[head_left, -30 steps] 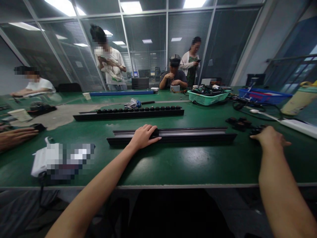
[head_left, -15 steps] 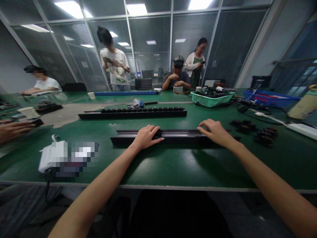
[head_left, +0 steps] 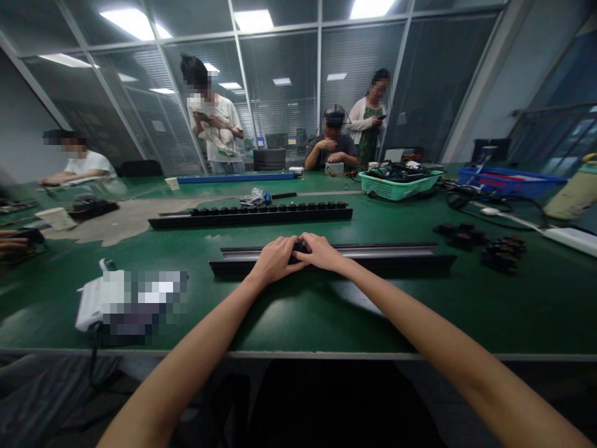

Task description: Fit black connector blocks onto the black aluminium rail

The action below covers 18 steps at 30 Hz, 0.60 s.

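My left hand [head_left: 275, 261] and right hand [head_left: 324, 252] close their fingers on a hard, light-looking black block [head_left: 301, 247] on the metal rail [head_left: 382, 256], best pinched at its sides

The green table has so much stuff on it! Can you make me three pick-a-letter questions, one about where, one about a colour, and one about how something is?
1. Where are the left hand and right hand?
A on the far rail
B on the near rail
C in the blue tray

2. What colour is the basket?
A red
B yellow
C teal

3. What is the basket like?
A full of cables
B empty
C upside down

Answers:
1 B, both hands meet on a black block there.
2 C, its mesh sides show teal.
3 A, cables heap above its rim.
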Available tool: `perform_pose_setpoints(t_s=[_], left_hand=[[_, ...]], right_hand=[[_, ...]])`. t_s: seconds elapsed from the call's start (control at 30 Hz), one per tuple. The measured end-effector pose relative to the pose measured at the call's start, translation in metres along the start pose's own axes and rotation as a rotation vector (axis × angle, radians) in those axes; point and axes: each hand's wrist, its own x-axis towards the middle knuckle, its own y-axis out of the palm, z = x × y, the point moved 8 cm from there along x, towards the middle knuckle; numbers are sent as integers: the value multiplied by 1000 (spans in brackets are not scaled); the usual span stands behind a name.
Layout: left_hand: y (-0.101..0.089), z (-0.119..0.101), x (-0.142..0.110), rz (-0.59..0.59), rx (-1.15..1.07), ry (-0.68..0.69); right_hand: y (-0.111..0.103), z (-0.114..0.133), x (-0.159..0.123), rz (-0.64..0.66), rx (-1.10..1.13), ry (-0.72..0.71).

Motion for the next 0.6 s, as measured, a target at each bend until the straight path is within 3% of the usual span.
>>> perform_pose_setpoints(t_s=[0.6], left_hand=[[1,1,-1,-9,47,-34]], right_hand=[[4,-6,-1,-27,61,66]])
